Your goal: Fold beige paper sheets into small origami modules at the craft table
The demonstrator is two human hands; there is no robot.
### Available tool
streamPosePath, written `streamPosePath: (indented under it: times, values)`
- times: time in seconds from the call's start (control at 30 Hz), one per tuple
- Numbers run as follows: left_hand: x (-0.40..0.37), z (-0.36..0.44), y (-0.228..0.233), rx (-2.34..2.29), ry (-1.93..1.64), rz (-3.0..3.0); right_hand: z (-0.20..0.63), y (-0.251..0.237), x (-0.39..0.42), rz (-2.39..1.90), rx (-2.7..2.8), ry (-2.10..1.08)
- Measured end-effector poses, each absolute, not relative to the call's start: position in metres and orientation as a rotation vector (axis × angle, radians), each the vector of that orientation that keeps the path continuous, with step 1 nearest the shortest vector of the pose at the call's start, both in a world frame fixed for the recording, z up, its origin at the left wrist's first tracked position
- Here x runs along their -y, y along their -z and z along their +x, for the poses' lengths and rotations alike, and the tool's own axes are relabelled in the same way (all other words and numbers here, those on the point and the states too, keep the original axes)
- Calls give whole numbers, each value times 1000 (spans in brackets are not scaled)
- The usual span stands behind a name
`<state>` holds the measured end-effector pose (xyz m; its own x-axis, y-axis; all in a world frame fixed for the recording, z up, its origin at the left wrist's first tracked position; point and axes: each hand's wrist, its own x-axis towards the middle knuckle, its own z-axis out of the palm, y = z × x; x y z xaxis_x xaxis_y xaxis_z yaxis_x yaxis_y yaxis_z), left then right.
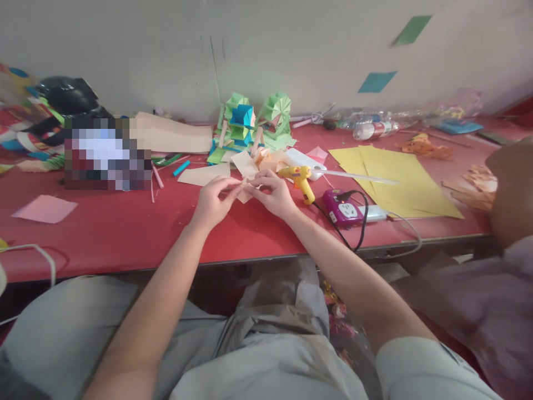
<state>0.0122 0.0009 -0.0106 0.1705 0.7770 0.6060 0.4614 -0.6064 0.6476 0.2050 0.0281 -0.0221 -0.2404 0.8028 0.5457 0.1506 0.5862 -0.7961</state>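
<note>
Between my two hands is a small piece of cream paper [245, 194], pinched at its upper edge above the red table. My left hand [214, 201] grips it from the left with thumb and forefinger. From the right, my right hand [271, 194] holds it the same way; the fingers partly hide its folds. Just beyond lie cream sheets [204, 174] and folded peach paper pieces [268, 160]. A yellow glue gun [300, 180] rests right of my right hand. Behind stand green folded-paper shapes [277, 108] and a blue folded-paper piece [242, 118].
A purple power strip [342, 208] with cables sits near the front edge on the right, beside yellow sheets [400, 178]. Plastic bottles [375, 129] lie along the wall. Pink paper [45, 209] is at the left. Another person [510, 194] sits close on the right.
</note>
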Motion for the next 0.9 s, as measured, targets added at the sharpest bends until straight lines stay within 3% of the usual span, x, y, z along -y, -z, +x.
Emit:
streamPosePath:
  times: [0.23,0.9]
  values:
    - [-3,10,9,-1225,-1440,2281,201,19,-24,-772,1717,-882]
    - [-3,9,7,-1240,-1304,2459,200,21,-21,-739,1752,-828]
